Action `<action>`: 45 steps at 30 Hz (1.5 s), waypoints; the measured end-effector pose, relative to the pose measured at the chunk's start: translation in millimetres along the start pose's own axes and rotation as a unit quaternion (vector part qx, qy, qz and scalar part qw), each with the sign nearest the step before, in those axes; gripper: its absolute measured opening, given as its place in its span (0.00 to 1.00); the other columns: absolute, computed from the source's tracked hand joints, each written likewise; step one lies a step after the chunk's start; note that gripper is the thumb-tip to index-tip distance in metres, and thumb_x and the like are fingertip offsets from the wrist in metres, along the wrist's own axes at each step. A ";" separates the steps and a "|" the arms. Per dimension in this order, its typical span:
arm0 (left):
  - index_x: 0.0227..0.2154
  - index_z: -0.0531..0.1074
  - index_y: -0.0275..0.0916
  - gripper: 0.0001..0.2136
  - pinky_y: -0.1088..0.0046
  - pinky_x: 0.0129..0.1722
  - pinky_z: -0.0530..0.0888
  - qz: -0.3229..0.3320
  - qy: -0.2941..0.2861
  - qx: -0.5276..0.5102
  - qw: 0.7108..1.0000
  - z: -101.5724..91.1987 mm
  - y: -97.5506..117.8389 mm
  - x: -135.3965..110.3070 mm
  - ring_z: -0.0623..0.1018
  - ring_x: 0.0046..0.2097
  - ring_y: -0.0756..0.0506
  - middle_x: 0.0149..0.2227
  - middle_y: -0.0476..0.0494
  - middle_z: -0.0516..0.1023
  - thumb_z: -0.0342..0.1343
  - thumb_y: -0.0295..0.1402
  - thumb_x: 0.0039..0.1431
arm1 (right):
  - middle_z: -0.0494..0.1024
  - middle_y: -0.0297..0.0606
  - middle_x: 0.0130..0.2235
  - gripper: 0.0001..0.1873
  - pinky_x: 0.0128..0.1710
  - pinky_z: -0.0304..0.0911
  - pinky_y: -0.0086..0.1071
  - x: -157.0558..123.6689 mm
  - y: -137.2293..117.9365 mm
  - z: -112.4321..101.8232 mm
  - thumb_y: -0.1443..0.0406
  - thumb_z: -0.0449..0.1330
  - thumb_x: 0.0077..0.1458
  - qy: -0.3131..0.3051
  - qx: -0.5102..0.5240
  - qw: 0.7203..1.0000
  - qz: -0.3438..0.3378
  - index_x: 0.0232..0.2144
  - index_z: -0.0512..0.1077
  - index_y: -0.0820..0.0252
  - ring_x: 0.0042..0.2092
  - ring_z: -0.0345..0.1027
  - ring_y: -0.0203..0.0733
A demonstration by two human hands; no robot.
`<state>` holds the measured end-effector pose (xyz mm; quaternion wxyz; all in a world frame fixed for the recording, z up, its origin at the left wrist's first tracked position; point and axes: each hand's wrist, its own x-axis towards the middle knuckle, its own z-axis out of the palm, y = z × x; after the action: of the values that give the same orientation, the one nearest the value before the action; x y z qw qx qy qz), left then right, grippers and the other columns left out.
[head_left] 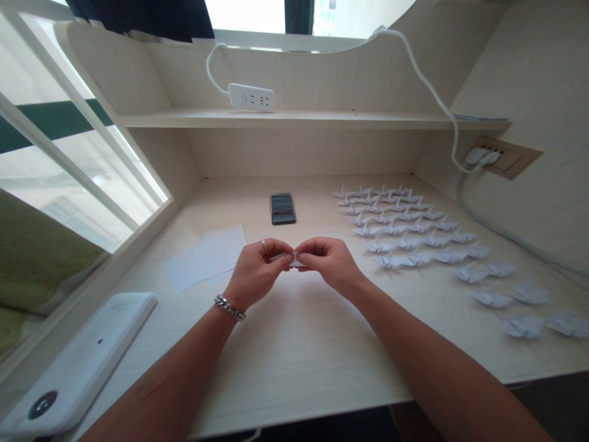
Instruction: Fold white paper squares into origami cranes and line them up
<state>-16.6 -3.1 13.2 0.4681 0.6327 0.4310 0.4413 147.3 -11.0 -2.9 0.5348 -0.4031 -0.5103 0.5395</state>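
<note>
My left hand [257, 270] and my right hand [327, 261] meet above the middle of the desk [294, 350]. Both pinch a small piece of folded white paper [291, 258] between fingertips and thumbs. The paper is mostly hidden by my fingers. A ring sits on a left finger and a chain bracelet [229, 307] on my left wrist. Several flat white paper sheets [207, 258] lie just left of my left hand.
Several folded white paper cranes [405, 227] lie in rows on the right of the desk. A dark phone [282, 209] lies behind my hands. A white device [78, 362] rests at the left front edge. A power strip [251, 97] sits on the shelf, its cable running to a wall socket [488, 156].
</note>
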 end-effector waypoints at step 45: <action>0.27 0.78 0.35 0.03 0.74 0.31 0.75 0.022 -0.057 0.008 0.998 -6.0 1.6 -0.3 0.77 0.28 0.49 0.24 0.47 0.78 0.62 0.28 0.47 | 0.79 0.35 0.25 0.16 0.32 0.75 0.38 -2.8 -9.8 0.2 0.60 0.73 0.35 -0.010 0.046 0.997 0.063 0.26 0.77 0.64 0.28 0.75 0.40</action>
<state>-22.2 -2.5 15.8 0.4770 0.6702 0.3927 0.4112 149.0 -14.8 6.5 0.5129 -0.4038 -0.4636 0.5991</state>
